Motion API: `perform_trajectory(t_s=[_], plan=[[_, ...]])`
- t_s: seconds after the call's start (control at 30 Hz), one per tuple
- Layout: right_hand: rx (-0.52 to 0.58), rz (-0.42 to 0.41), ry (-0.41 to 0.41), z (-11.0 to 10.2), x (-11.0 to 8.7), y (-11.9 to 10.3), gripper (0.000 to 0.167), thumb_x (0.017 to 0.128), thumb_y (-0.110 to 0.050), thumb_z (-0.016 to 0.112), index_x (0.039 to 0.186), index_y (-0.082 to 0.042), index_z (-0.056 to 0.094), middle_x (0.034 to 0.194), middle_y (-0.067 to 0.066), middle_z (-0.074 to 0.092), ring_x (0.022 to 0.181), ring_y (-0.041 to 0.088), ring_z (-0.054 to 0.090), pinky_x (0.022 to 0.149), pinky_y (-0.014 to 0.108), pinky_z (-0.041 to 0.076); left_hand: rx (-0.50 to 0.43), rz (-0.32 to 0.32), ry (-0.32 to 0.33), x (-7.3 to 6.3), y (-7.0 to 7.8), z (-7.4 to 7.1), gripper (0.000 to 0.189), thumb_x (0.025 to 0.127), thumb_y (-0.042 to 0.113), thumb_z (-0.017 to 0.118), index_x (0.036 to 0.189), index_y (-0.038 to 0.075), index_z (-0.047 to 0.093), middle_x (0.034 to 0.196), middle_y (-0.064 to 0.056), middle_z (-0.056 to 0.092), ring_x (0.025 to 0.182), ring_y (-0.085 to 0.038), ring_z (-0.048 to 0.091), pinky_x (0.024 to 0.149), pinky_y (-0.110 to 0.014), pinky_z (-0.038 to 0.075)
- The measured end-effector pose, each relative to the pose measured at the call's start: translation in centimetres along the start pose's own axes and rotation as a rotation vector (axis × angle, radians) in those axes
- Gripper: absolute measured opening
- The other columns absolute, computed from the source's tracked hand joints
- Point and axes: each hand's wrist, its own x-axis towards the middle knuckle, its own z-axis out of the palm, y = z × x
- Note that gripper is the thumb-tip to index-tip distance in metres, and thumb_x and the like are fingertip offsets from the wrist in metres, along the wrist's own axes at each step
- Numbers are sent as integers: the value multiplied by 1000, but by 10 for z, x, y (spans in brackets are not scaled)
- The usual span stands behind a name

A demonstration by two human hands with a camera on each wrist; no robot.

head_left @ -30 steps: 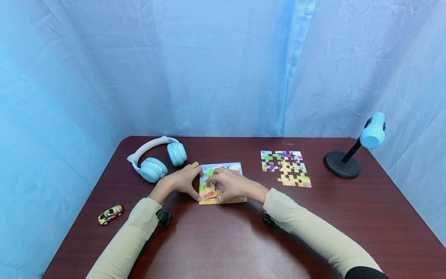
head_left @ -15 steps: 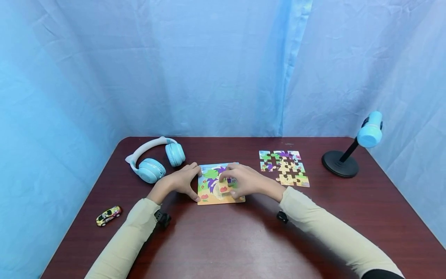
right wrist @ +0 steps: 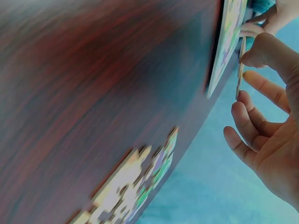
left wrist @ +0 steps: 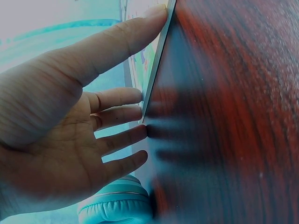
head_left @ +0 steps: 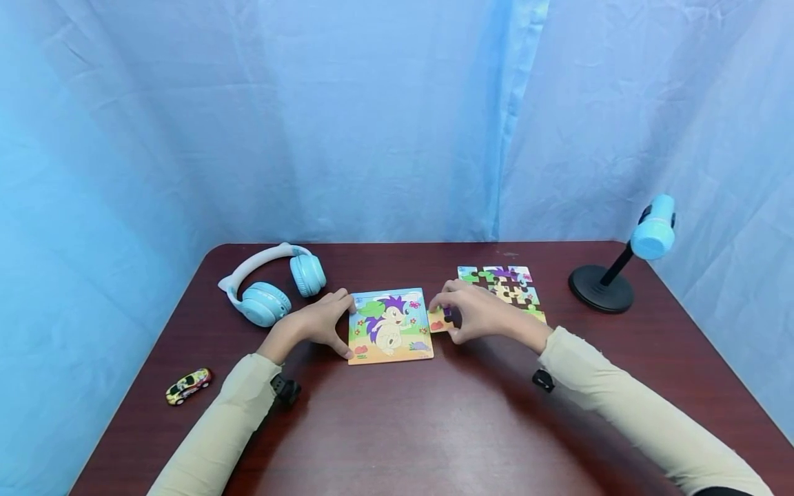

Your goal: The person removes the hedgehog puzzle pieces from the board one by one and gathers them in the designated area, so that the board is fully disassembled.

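Note:
A square puzzle board [head_left: 389, 325] printed with a purple-haired hedgehog lies mid-table. My left hand [head_left: 316, 322] touches the board's left side, its thumb at the near corner and fingertips farther up; the left wrist view shows the fingers fairly straight. Just right of the board, my right hand [head_left: 474, 310] pinches a puzzle piece [head_left: 438, 321], yellow-orange with a red patch. From the right wrist, that piece [right wrist: 241, 70] is seen edge-on between thumb and fingers, lifted off the table. Loose puzzle pieces [head_left: 496, 274] lie beyond the right hand, which partly hides them.
Light-blue headphones [head_left: 265, 303] rest at the back left. A small yellow toy car [head_left: 189, 386] stands at the left. At the back right is a blue microphone [head_left: 654, 227] on a black round stand. A blue curtain [head_left: 372, 124] hangs behind the table.
My right hand has moved right, from above the board to beside it, carrying the puzzle piece. The board's picture is now uncovered. My left hand has stayed at the board's edge.

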Motion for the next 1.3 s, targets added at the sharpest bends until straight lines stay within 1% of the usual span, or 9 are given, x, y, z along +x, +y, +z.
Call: perform_trajectory(t_s=[0.1,0.23,0.33,0.5,0.6,0.8,1.03,1.3], plan=[[-8,2,5,-3,-8,10,43,71,-13,80,113,-19,73,99,5,62,82,13,51,66,28,44,-1,-3,-6,0,1,0,74,72,40,93,122,4,53,116,-9,50,113,-26,48,98,-42,46],[-14,30,9,-7,-18,21,42,71,-12,80,113,-18,73,102,4,62,86,15,52,68,30,46,-4,-12,-13,1,2,0,75,72,40,93,124,4,52,118,-9,49,114,-26,47,98,-42,46],[-5,60,3,-8,-24,27,42,72,-12,81,113,-18,72,103,4,61,87,17,53,67,31,46,-5,-23,-18,1,3,-1,76,73,40,93,126,4,52,119,-8,49,116,-26,47,99,-42,46],[8,104,-12,-6,-33,38,42,72,-13,80,113,-20,72,105,4,61,86,18,54,65,30,45,-7,-28,-21,2,4,-1,76,73,41,93,126,5,52,119,-9,50,116,-26,47,99,-43,47],[15,113,-12,-3,-37,45,42,73,-11,78,113,-21,71,104,5,60,82,17,52,64,30,43,-8,-25,-21,2,4,-1,76,73,41,93,125,5,52,118,-9,50,116,-26,47,99,-43,47],[45,144,4,2,-41,56,41,74,-11,78,113,-21,72,101,6,57,78,14,48,63,30,42,-13,-19,-18,1,2,-1,75,73,40,92,126,4,52,118,-9,50,116,-26,47,99,-42,46],[73,160,24,5,-43,63,39,74,-11,78,112,-20,73,103,4,60,87,20,55,67,32,45,-21,13,3,-2,-1,1,75,74,39,92,125,2,53,119,-12,50,113,-26,48,97,-42,47],[79,185,21,6,-44,64,41,74,-13,79,113,-22,73,105,2,60,88,19,55,69,32,45,-46,26,18,-4,-2,3,75,75,38,91,127,2,53,123,-12,49,116,-27,48,99,-43,47]])
